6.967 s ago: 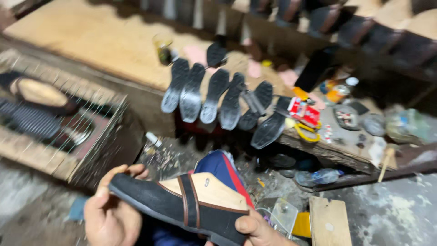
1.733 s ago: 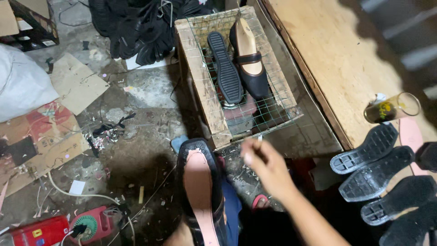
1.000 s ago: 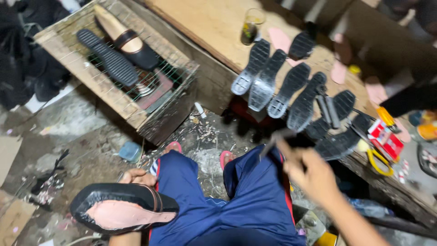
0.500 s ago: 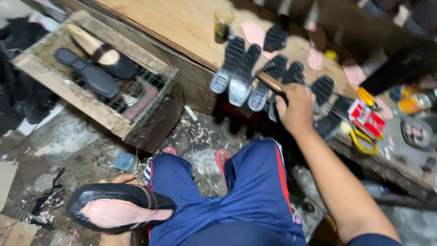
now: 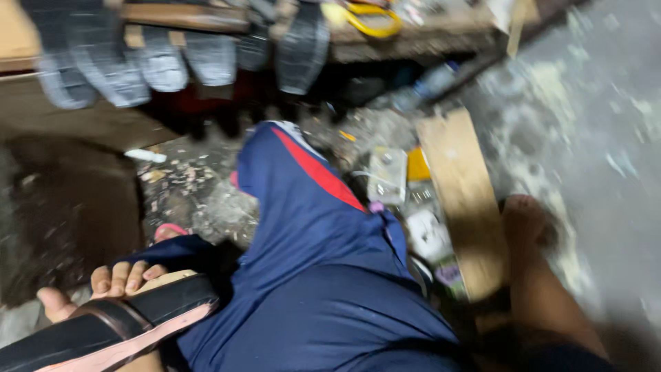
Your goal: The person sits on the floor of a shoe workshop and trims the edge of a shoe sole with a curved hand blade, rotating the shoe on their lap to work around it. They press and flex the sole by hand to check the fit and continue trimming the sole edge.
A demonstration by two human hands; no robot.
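Observation:
The view is blurred by motion. At the bottom left, my left hand (image 5: pixel 103 289) grips a black slip-on shoe (image 5: pixel 117 327) with a dark strap band and a pinkish insole, holding it against my left thigh. My right hand (image 5: pixel 525 219) is lowered at the right, next to a wooden plank (image 5: pixel 461 200) on the floor. The blur hides its fingers, and I cannot tell whether it holds anything. My lap, in blue shorts with a red stripe (image 5: pixel 310 262), fills the middle.
Several grey and black shoe soles (image 5: pixel 165 62) hang over the low bench edge at the top. Yellow-handled scissors (image 5: pixel 368 21) lie on the bench. Small boxes and scraps (image 5: pixel 389 176) litter the floor between my knee and the plank. Bare concrete floor (image 5: pixel 592 124) lies to the right.
My right hand has come back from the soles on the bench and dropped to the floor at my right. The view swung right and down. My left hand still holds the shoe.

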